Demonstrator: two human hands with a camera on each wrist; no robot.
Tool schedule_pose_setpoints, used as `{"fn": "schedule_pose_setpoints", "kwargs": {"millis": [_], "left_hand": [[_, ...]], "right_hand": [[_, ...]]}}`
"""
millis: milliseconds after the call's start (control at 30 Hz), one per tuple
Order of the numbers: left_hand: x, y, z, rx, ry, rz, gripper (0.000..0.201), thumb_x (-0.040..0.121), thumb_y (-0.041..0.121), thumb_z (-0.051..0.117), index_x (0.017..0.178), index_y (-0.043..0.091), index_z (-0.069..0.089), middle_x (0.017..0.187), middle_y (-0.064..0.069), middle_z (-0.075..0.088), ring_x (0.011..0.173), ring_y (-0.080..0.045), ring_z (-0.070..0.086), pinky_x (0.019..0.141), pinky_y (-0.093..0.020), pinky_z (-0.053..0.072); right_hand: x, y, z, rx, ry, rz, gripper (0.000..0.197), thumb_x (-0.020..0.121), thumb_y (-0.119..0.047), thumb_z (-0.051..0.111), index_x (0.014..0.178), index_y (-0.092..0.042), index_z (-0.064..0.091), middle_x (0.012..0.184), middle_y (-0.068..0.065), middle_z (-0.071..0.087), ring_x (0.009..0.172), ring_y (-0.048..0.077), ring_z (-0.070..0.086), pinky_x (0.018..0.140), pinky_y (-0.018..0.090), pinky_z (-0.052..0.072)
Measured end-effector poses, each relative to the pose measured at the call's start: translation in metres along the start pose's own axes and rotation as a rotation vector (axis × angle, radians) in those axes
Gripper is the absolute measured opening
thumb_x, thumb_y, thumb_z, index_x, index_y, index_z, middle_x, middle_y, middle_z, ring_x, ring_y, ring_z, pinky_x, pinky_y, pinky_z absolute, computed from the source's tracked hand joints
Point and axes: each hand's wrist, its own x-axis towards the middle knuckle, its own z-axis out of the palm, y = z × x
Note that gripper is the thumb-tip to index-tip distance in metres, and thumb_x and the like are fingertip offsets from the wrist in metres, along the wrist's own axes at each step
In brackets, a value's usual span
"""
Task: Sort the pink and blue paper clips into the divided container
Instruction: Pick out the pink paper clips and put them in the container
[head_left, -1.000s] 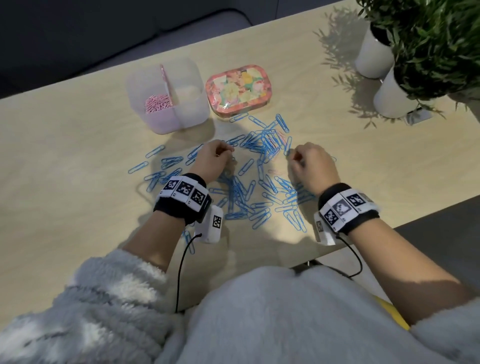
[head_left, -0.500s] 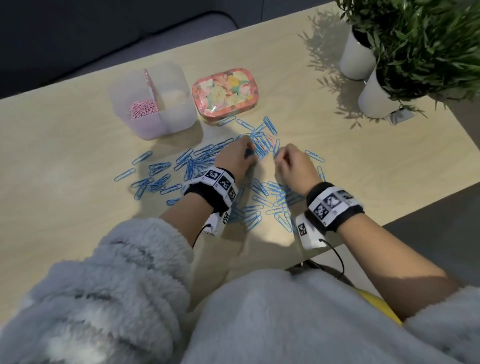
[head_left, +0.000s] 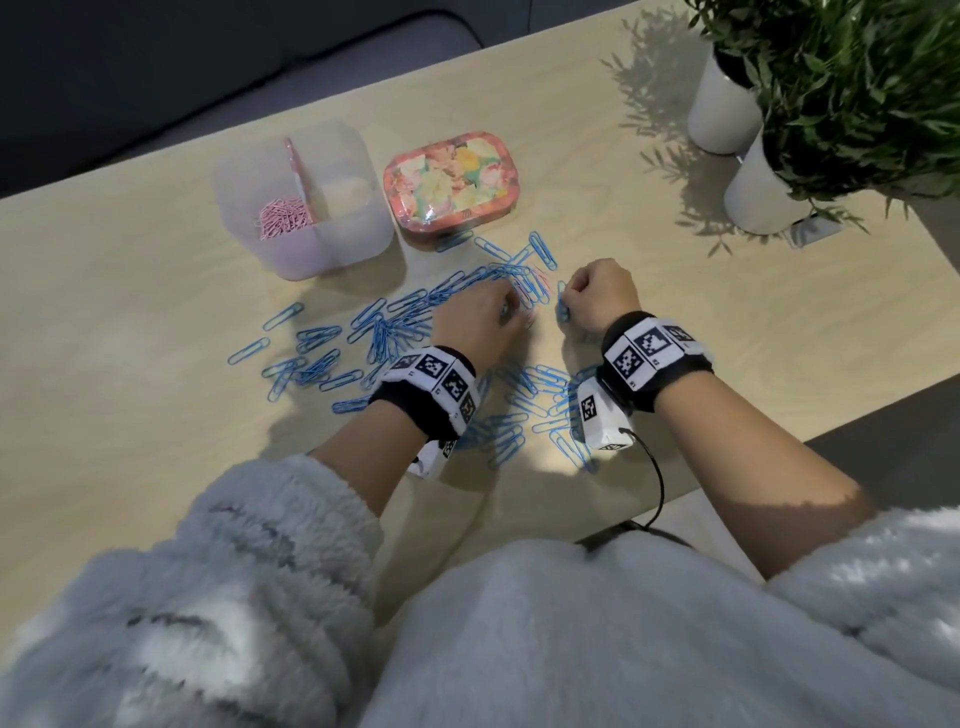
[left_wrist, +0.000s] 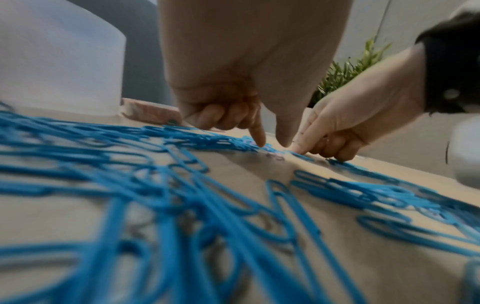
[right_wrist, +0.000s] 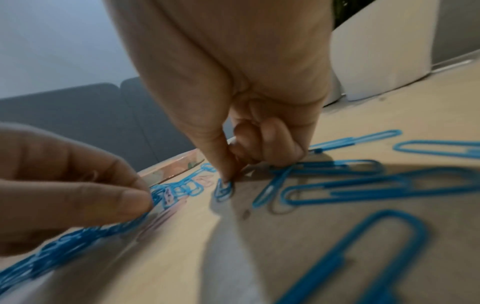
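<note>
Pale wooden table (head_left: 130, 322) under everything; on it, behind and left of the divided container's (head_left: 343, 249) neighbour the floral tin (head_left: 449, 184), nothing but wood; the tin itself just right of the container, near its right wall; two white plant pots (head_left: 753, 200) well to the right of the container, at the table's far corner. Container translucent, split by a pink divider; pink paper clips (head_left: 283, 215) heaped in its left compartment; right compartment's contents not clear. Blue paper clips (head_left: 395, 325) strewn in front of the container and to its front right, many overlapping. Left hand (head_left: 480, 325) in front and right of the container, down in the blue scatter; forefinger (left_wrist: 257, 131) and thumb pointing down onto the clips, other fingers curled, nothing plainly pinched; a few pink clips (right_wrist: 166, 214) on the wood by its fingertips. Right hand (head_left: 602, 301) farther right of the container, just beside the left; thumb and forefinger pressed together, pinching one blue clip (right_wrist: 224, 190) at its end, remaining fingers curled under.
</note>
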Motion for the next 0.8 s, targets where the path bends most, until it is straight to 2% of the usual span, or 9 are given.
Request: {"fn": "schedule_pose_setpoints", "kwargs": {"millis": [167,267,367,433,533,600,667,733,800], "left_hand": [[0.010,0.016,0.012,0.145,0.074,-0.056,0.028,0.082,0.043,0.058,0.090,0.016,0.057,0.096,-0.004,0.065,0.092,-0.026,0.061,0.074,-0.034,0.045],[0.012,0.018,0.011,0.208,0.064,-0.044,0.023,0.088,0.034,0.055,0.099,0.014,0.060,0.104,-0.006,0.065,0.099,-0.028,0.061,0.073,-0.033,0.041],[0.013,0.017,0.008,0.225,-0.016,-0.013,0.025,0.091,0.031,0.053,0.104,0.011,0.059,0.109,-0.011,0.064,0.104,-0.031,0.059,0.077,-0.036,0.044],[0.011,0.015,0.006,0.259,-0.077,0.041,0.026,0.093,0.027,0.049,0.109,0.007,0.054,0.115,-0.014,0.060,0.110,-0.032,0.056,0.083,-0.041,0.046],[0.005,0.011,0.007,0.431,-0.134,0.146,0.027,0.098,0.013,0.036,0.120,0.000,0.044,0.124,-0.018,0.052,0.118,-0.034,0.049,0.088,-0.042,0.045],[0.001,0.009,0.008,0.522,-0.176,0.199,0.029,0.097,0.004,0.028,0.122,-0.005,0.040,0.125,-0.021,0.049,0.117,-0.036,0.046,0.092,-0.042,0.043],[0.000,0.007,0.008,0.576,-0.211,0.241,0.031,0.096,0.001,0.026,0.123,-0.007,0.038,0.124,-0.021,0.049,0.114,-0.037,0.047,0.093,-0.042,0.041],[0.000,0.005,0.005,0.478,-0.203,0.201,0.030,0.095,0.005,0.031,0.122,-0.006,0.041,0.120,-0.021,0.051,0.113,-0.036,0.048,0.092,-0.044,0.043],[0.002,0.000,-0.003,0.175,-0.118,0.106,0.023,0.093,0.010,0.041,0.109,-0.002,0.052,0.110,-0.022,0.058,0.104,-0.033,0.054,0.087,-0.043,0.044]], "right_hand": [[-0.005,0.017,-0.012,0.015,0.095,0.041,0.019,0.085,-0.013,0.047,0.093,-0.006,0.062,0.106,0.021,0.065,0.101,0.037,0.059,0.080,0.033,0.044],[-0.006,0.013,-0.013,0.002,0.155,-0.031,0.014,0.085,-0.020,0.046,0.078,-0.015,0.057,0.094,0.020,0.066,0.092,0.039,0.059,0.073,0.033,0.043],[-0.002,0.000,-0.007,0.019,0.128,-0.095,0.012,0.079,-0.022,0.053,0.072,-0.017,0.061,0.076,0.008,0.065,0.085,0.034,0.061,0.072,0.030,0.047],[0.002,-0.010,-0.004,0.006,0.072,-0.138,0.012,0.076,-0.022,0.060,0.082,-0.019,0.069,0.082,0.004,0.069,0.089,0.029,0.064,0.078,0.030,0.049],[0.007,-0.018,-0.004,-0.134,0.021,-0.226,0.024,0.078,-0.020,0.065,0.102,-0.022,0.070,0.103,0.004,0.070,0.102,0.027,0.062,0.086,0.030,0.046],[0.008,-0.020,-0.004,-0.235,0.020,-0.281,0.026,0.079,-0.019,0.064,0.104,-0.022,0.070,0.110,0.007,0.069,0.106,0.029,0.061,0.088,0.031,0.046],[0.005,-0.020,-0.003,-0.304,0.038,-0.314,0.020,0.080,-0.019,0.062,0.098,-0.021,0.071,0.107,0.011,0.069,0.102,0.032,0.063,0.084,0.033,0.048],[-0.001,-0.019,-0.001,-0.323,0.069,-0.299,0.017,0.080,-0.016,0.060,0.093,-0.018,0.071,0.103,0.013,0.069,0.098,0.034,0.063,0.081,0.033,0.048],[-0.005,-0.017,0.002,-0.281,0.093,-0.233,0.017,0.079,-0.015,0.058,0.090,-0.016,0.071,0.101,0.013,0.069,0.097,0.035,0.063,0.080,0.033,0.048]]}}
